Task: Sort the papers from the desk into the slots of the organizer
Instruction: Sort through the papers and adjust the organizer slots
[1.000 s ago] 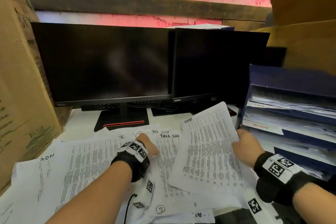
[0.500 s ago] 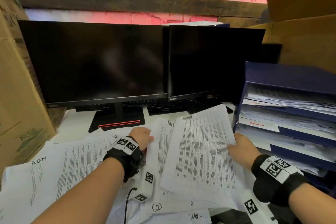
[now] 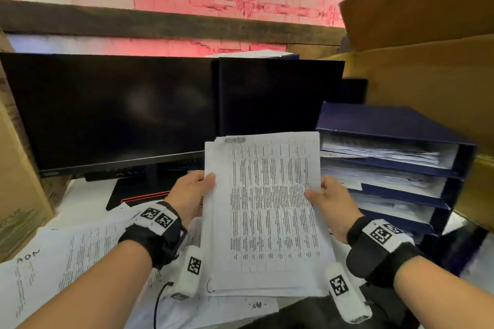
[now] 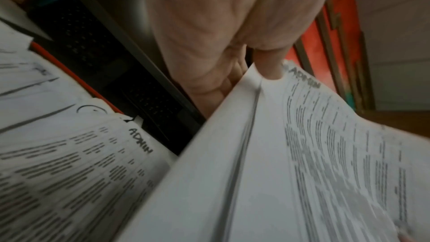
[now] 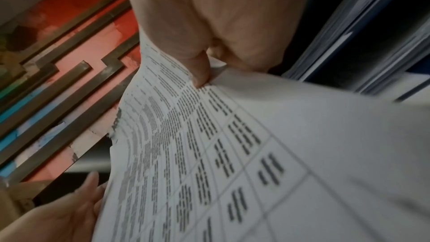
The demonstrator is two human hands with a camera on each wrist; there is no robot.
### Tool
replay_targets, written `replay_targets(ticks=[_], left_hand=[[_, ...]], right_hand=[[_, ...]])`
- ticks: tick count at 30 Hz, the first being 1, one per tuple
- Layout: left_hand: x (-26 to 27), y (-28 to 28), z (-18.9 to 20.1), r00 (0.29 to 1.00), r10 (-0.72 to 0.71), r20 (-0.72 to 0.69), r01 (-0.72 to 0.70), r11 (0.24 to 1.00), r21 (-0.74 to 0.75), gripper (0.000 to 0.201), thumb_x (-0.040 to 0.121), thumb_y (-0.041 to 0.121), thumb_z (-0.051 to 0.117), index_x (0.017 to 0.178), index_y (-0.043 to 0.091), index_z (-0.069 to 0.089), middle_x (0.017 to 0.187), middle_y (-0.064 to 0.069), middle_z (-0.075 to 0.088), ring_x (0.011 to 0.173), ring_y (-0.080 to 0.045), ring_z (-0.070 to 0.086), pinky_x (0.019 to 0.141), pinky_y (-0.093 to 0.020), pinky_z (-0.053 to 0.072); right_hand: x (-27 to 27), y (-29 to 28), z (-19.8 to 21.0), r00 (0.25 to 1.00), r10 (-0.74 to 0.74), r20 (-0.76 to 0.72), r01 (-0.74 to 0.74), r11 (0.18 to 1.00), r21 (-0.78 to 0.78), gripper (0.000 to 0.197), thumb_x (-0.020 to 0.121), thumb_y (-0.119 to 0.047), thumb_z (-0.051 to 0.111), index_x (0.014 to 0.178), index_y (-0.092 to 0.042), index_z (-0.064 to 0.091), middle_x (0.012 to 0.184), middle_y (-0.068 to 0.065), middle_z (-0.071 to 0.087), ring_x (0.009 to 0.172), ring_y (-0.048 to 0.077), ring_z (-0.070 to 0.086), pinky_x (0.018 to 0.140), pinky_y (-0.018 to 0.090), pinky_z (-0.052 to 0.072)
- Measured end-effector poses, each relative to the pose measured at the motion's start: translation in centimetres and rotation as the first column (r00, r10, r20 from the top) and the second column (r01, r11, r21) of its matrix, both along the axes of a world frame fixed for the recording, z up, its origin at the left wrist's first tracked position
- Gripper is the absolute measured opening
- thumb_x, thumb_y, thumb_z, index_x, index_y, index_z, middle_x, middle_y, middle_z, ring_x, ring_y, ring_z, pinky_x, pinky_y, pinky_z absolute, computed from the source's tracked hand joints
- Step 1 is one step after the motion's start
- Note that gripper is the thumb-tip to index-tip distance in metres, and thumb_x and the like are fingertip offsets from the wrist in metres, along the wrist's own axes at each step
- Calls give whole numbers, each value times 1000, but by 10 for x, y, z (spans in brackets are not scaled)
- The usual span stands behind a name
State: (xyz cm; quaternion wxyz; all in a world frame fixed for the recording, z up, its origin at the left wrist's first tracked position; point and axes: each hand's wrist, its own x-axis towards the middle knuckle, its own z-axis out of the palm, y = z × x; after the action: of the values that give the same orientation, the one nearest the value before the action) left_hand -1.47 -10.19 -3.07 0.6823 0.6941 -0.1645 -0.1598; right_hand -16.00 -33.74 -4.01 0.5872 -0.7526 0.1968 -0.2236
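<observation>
Both hands hold one stack of printed sheets [image 3: 267,211] up off the desk, just in front of the blue paper organizer [image 3: 395,125] and a little to its left. The left hand [image 3: 191,192] pinches the stack's left edge, thumb on the printed face and fingers behind it; the right hand [image 3: 332,203] pinches the right edge the same way, its thumb [image 5: 197,73] pressed onto the table of text. The top sheet bears a handwritten heading that seems to read "ADMIN", though it is blurred. The organizer's three slots already hold papers. Left of the organizer stand two dark monitors [image 3: 120,109], and more loose papers [image 3: 69,256] lie spread on the desk [image 3: 83,195] farther left, below the raised stack.
</observation>
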Motion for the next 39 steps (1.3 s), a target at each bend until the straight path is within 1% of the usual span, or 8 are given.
replay_targets(ticks=[6,10,17,21,24,30,35,39], left_hand=[[-27,-28,7,986,-72,149,63,996,65,30,79,3,73,105,16,64,106,-6,71,97,-24,69,90,-47,54],[-36,-43,7,989,-71,128,69,997,16,25,79,1,72,98,17,66,102,-9,72,94,-26,70,88,-49,54],[-61,-84,-1,959,-228,170,195,961,195,39,74,8,79,107,18,59,104,-1,70,94,-20,70,81,-41,58],[-67,-99,-6,959,-224,173,198,967,158,34,77,-2,73,105,15,67,101,-3,74,91,-21,72,85,-47,57],[-71,-107,-5,961,-234,147,216,967,132,29,81,-4,67,104,15,67,99,-5,74,90,-22,72,84,-46,57],[-66,-121,-13,971,-192,143,166,970,177,16,85,6,67,96,17,69,98,-6,74,89,-24,72,84,-49,56],[-62,-124,-18,976,-167,136,147,978,149,16,87,10,66,100,15,73,99,-2,75,92,-20,71,90,-45,55],[-59,-117,-17,973,-226,52,221,971,93,17,90,6,60,105,7,69,101,-12,74,95,-30,70,92,-50,52]], right_hand=[[-34,-18,9,998,-31,60,27,997,67,23,94,-8,56,113,-20,60,106,1,73,91,24,72,85,49,56],[-57,-32,8,996,62,65,-72,984,164,26,95,-5,53,113,-20,64,112,1,72,103,23,69,92,48,53],[-92,-55,7,984,-141,106,113,966,233,21,94,-3,54,103,-14,68,99,5,75,87,23,73,71,39,57],[-112,-65,9,993,43,108,-78,934,349,26,95,1,48,116,-5,62,112,13,71,100,31,69,84,48,56],[-123,-70,9,979,185,86,-204,891,405,30,93,-3,53,123,-2,57,118,18,68,105,36,66,83,47,57],[-134,-82,18,964,209,162,-262,838,479,61,68,-9,52,128,2,53,125,24,61,108,40,64,78,47,57],[-151,-95,29,986,58,153,-120,893,434,49,87,12,27,118,-1,61,118,19,66,101,35,67,72,39,58],[-165,-114,32,995,-58,83,22,923,385,49,89,15,33,118,-11,62,120,17,65,99,34,69,77,44,56]])
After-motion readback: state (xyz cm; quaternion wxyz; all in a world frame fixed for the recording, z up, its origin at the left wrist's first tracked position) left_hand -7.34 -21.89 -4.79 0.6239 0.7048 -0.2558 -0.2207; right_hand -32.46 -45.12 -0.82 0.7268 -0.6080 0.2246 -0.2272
